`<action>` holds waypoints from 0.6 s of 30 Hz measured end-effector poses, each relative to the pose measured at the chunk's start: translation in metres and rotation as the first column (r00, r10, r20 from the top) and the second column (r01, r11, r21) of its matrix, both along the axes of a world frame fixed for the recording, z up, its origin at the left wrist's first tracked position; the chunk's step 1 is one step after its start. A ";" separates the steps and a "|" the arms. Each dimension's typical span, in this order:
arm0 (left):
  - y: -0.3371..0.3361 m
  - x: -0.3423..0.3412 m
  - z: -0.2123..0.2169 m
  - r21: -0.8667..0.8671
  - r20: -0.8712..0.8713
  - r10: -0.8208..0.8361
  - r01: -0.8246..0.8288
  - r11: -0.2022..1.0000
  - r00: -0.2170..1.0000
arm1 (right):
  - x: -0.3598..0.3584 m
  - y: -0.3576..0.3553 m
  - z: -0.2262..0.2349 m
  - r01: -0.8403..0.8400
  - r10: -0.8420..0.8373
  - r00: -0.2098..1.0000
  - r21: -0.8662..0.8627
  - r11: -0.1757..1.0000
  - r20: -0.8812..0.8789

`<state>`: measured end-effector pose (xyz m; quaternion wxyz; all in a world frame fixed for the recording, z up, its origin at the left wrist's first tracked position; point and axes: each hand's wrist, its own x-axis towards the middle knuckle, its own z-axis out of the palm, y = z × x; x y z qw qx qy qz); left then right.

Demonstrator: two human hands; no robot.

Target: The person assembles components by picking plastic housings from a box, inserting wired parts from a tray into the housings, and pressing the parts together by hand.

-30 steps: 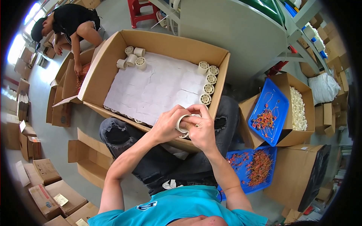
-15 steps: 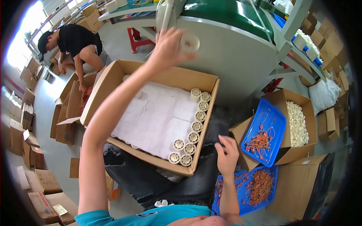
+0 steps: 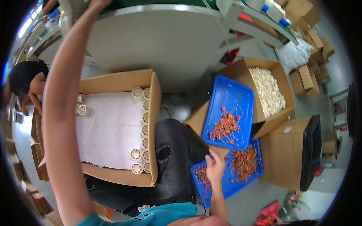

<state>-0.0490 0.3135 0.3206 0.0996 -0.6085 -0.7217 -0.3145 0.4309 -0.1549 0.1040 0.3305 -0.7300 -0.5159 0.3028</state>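
Note:
My left arm stretches far forward over the cardboard box (image 3: 154, 124), and my left hand (image 3: 100, 3) is cut off by the top edge beside the green-topped machine, so its fingers are hidden. Inside the box, white round slotted plastic parts (image 3: 135, 154) line the right side on a white sheet (image 3: 109, 130). A couple more stand at the sheet's far left, partly behind my forearm. My right hand (image 3: 215, 165) hovers over the lower blue tray (image 3: 226, 194), thumb and fingers apart and holding nothing. Orange-red wired pieces (image 3: 245, 162) are heaped in that tray.
An upper blue tray (image 3: 222, 86) with tangled wired pieces rests against a carton of small cream parts (image 3: 268, 92). A tall carton with black lining (image 3: 283, 158) stands right. The grey machine side (image 3: 151, 45) rises beyond my box. A person (image 3: 28, 81) crouches at far left.
The view has swung right, so the box sits further left in it. My left hand has moved up to the top edge; the pale round part seen by it is out of sight.

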 end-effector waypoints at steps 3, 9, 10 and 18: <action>-0.049 0.028 0.042 0.084 -0.188 0.043 -0.028 0.996 0.981 | 0.027 0.036 -0.008 -0.066 0.033 0.989 0.230 0.971 0.143; -0.183 0.038 -0.035 0.348 -0.541 -0.246 0.480 0.805 0.804 | 0.093 0.158 -0.024 0.159 -0.265 0.926 0.360 0.919 0.268; -0.206 0.053 -0.072 0.338 -0.525 -0.341 0.559 0.757 0.780 | 0.114 0.170 -0.031 0.164 -0.294 0.869 0.329 0.930 0.398; -0.326 0.075 -0.259 -0.295 0.021 -0.455 0.440 0.848 0.890 | 0.113 0.193 -0.045 0.184 -0.257 0.783 0.184 0.966 0.566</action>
